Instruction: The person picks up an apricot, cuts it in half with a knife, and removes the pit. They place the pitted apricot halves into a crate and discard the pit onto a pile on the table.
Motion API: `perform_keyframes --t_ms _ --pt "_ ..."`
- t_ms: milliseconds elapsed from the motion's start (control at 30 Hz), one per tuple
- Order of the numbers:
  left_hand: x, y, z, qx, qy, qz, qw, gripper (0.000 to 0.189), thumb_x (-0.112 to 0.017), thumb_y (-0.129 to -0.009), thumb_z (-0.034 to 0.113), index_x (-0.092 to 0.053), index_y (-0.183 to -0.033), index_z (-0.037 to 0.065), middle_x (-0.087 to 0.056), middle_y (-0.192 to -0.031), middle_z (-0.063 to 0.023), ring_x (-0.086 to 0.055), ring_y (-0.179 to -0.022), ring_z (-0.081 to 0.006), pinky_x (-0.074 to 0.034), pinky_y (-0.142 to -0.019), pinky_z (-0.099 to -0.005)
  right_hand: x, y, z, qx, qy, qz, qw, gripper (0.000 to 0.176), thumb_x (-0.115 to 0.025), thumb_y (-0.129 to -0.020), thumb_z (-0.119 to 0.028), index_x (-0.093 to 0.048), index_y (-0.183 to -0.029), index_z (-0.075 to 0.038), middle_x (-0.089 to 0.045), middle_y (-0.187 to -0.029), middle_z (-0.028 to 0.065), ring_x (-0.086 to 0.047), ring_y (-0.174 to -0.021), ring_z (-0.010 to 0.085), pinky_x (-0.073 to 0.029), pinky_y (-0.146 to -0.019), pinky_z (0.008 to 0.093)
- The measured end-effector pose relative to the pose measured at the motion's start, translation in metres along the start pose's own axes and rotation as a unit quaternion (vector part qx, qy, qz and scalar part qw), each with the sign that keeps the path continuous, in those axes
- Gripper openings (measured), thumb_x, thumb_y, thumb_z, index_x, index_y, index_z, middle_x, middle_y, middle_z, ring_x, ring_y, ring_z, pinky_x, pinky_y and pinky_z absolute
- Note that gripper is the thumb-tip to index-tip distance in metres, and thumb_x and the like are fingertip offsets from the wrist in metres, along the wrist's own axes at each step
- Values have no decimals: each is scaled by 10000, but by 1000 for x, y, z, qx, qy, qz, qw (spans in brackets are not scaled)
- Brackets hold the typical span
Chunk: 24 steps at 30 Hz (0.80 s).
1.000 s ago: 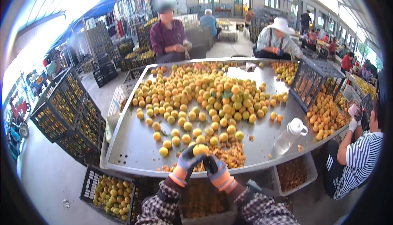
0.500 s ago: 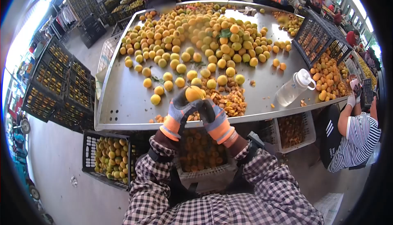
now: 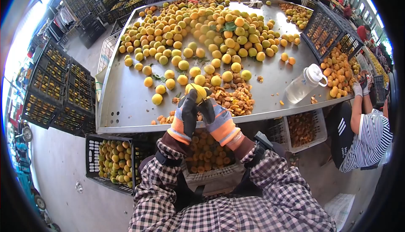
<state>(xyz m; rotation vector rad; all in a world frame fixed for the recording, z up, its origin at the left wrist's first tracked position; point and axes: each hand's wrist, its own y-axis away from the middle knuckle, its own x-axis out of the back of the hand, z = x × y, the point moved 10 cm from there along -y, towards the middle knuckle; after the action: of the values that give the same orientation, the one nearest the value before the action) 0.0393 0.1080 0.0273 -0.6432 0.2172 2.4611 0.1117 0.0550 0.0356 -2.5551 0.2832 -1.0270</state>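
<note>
Both my hands wear dark-fingered gloves with orange cuffs and meet at the near edge of the metal table (image 3: 139,89). My left hand (image 3: 185,116) grips a yellow fruit (image 3: 196,90) between its fingers. On the fruit's right side, my right hand (image 3: 216,118) has its fingers pressed together against it; whether they hold anything else is hidden. Small orange-brown pieces (image 3: 238,99) lie just beyond and to the right of my hands. A large heap of yellow-orange fruit (image 3: 230,35) spreads over the table's far part.
A clear bottle with a white lid (image 3: 300,86) stands at the right. Below the table are a crate of fruit (image 3: 114,162), a basket under my hands (image 3: 209,156) and a white basket of pieces (image 3: 301,132). Co-workers sit across the table and at the far right (image 3: 367,137).
The fruit in my hands has tilted and shows a more elongated shape, with my right fingers closer against it. The view has shifted slightly. A co-worker's hands at the right have moved down and left.
</note>
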Motion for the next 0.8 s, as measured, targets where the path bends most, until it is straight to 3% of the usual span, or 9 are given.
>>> perform_keyframes --t_ms 100,233,333,400,433,533,567,733,800 --pt "-7 4 2 -9 67 24 997 482 -444 -1005 414 -600 -1116 -29 -653 -891 -89 -614 -805 -175 -475 -737 -280 -2 1 -1 1 -1 9 1000 231 -573 -859 -83 -535 -1081 -32 -604 -901 191 -613 -796 395 -507 -637 445" --pt "3 4 -9 8 172 152 973 460 -480 -994 406 -605 -1097 -24 -658 -894 -80 -621 -817 -189 -483 -761 -293 -6 -1 6 -38 36 -25 998 361 -598 -882 -200 -495 -1164 0 -643 -861 195 -647 -771 379 -515 -656 445" --pt "3 1 -10 13 118 62 991 407 -527 -981 365 -605 -1119 -10 -665 -962 -70 -628 -903 -182 -489 -830 -299 3 -2 8 -62 39 -30 997 363 -588 -891 -206 -486 -1175 -3 -645 -869 189 -651 -784 379 -522 -665 438" --pt "9 -2 12 -69 -93 57 992 344 -583 -962 289 -604 -1148 1 -662 -1032 -64 -615 -984 -157 -486 -879 -300 9 -2 6 -37 55 -27 997 426 -577 -899 -200 -447 -1255 -6 -650 -951 204 -656 -788 368 -526 -659 435" --pt "10 -3 21 -71 -144 48 986 340 -667 -905 156 -584 -1198 4 -641 -1117 -67 -587 -1058 -139 -481 -914 -291 19 -5 3 -26 54 2 998 502 -576 -895 -196 -395 -1325 -8 -642 -1012 211 -660 -797 361 -529 -659 425" --pt "2 -7 23 -133 -244 9 961 466 -700 -866 101 -525 -1282 -14 -607 -1194 -73 -586 -1088 -157 -476 -954 -303 36 -12 -6 -20 59 24 998 715 -578 -885 -184 -220 -1483 -23 -610 -1160 219 -670 -830 341 -535 -668 399" --pt "0 -9 18 -120 -200 -8 972 516 -720 -828 23 -511 -1298 -15 -596 -1208 -67 -577 -1108 -156 -476 -962 -298 31 -13 -2 -19 74 9 997 731 -577 -883 -180 -203 -1492 -26 -615 -1154 214 -670 -839 338 -535 -673 391" --pt "1 -9 17 -107 -116 8 987 489 -741 -839 97 -533 -1268 -13 -618 -1148 -57 -595 -1034 -135 -501 -891 -280 28 -15 -1 18 49 4 999 687 -577 -890 -181 -245 -1469 -16 -633 -1113 208 -672 -831 336 -535 -671 399" --pt "29 -5 1 12 -189 121 974 366 -712 -880 149 -589 -1184 -13 -650 -1055 -37 -599 -953 -102 -501 -836 -258 34 -13 -13 33 30 6 999 631 -567 -898 -121 -275 -1449 -24 -602 -1174 218 -647 -885 381 -533 -701 414"
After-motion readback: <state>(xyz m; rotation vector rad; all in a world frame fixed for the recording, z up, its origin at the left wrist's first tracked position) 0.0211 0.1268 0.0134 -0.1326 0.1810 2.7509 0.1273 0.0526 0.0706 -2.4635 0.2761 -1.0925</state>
